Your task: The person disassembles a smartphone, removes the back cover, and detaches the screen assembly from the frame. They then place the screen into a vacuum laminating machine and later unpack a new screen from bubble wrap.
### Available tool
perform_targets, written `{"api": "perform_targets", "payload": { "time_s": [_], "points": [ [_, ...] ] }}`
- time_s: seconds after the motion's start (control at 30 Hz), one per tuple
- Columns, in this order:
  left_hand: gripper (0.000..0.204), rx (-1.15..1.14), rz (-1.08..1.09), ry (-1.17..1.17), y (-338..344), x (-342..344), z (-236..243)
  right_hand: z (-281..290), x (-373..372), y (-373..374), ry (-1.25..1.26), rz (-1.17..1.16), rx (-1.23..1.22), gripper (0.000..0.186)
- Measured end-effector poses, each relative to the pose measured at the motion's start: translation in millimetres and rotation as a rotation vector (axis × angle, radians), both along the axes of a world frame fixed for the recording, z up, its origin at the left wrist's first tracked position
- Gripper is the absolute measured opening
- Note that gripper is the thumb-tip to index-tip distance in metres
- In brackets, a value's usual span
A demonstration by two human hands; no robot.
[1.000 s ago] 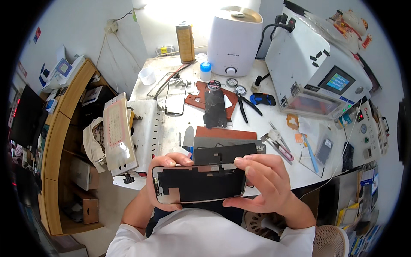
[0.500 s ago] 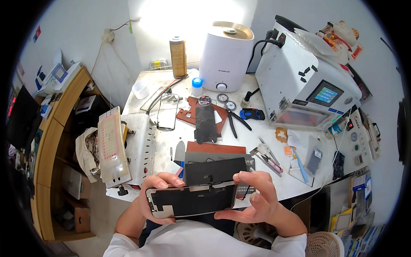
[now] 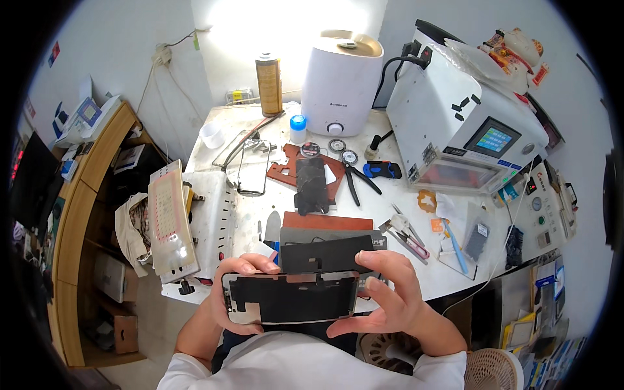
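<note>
My left hand (image 3: 237, 292) is closed round the left end of a phone screen (image 3: 292, 302), its black back and silver metal strips turned up. Just behind the screen's upper edge is a thin black panel (image 3: 338, 255), with a small flex cable between the two. Fingertips of my right hand (image 3: 390, 292) hold the panel's right end, while the thumb sits lower, by the screen's bottom right edge. Past the panel lie a grey mat (image 3: 296, 238) and a reddish-brown pad (image 3: 328, 221). A blue-handled spatula tool (image 3: 273, 227) lies left of them.
Behind are a dark phone part (image 3: 312, 185) on a brown mat, black pliers (image 3: 354, 182), a blue-capped bottle (image 3: 298, 129) and a humidifier (image 3: 341, 84). A white machine with a screen (image 3: 465, 110) stands right, near tweezers (image 3: 406, 237). A heating plate device (image 3: 211, 227) is left.
The phone screen has tilted a little, its lower edge rising slightly. My right thumb now shows just below that edge, and the right fingers have shifted slightly. My left hand keeps its hold.
</note>
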State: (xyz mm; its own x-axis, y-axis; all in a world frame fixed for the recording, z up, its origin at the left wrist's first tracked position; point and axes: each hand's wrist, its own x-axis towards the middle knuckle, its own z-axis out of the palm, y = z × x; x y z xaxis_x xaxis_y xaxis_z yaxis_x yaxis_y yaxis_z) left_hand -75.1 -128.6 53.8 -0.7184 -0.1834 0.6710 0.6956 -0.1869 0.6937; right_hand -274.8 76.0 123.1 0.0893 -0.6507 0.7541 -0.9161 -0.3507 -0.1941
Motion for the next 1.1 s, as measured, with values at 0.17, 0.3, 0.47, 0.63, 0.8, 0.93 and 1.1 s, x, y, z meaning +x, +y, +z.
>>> {"api": "perform_targets", "payload": {
  "time_s": [0.17,0.3,0.47,0.63,0.8,0.93,1.1],
  "points": [
    [0.093,0.013,0.001,-0.007,0.1,0.4,-2.4,-1.3,0.5,-0.8,-0.085,0.038,-0.030,0.098],
    [0.095,0.023,-0.007,-0.005,-0.4,-0.1,-4.2,-1.0,0.5,-1.2,-0.143,0.062,-0.032,0.092],
    [0.097,0.034,0.066,-0.030,-1.1,-6.6,-5.1,-3.1,-3.2,-2.0,-0.183,0.012,0.028,0.099],
    [0.096,0.149,0.170,-0.151,3.6,-4.1,-10.4,-7.9,-1.9,0.2,-0.233,0.008,0.030,0.099],
    [0.098,0.200,0.173,-0.189,2.1,-4.3,-12.6,-10.4,-5.2,-0.6,-0.202,-0.007,0.016,0.100],
    [0.097,0.223,0.155,-0.189,-0.9,-4.6,-15.2,-7.3,-4.4,1.3,-0.332,0.019,0.082,0.104],
    [0.097,0.147,0.167,-0.165,1.4,-8.8,-14.8,-24.7,18.7,1.6,-1.629,0.455,0.263,0.092]
  ]
}}
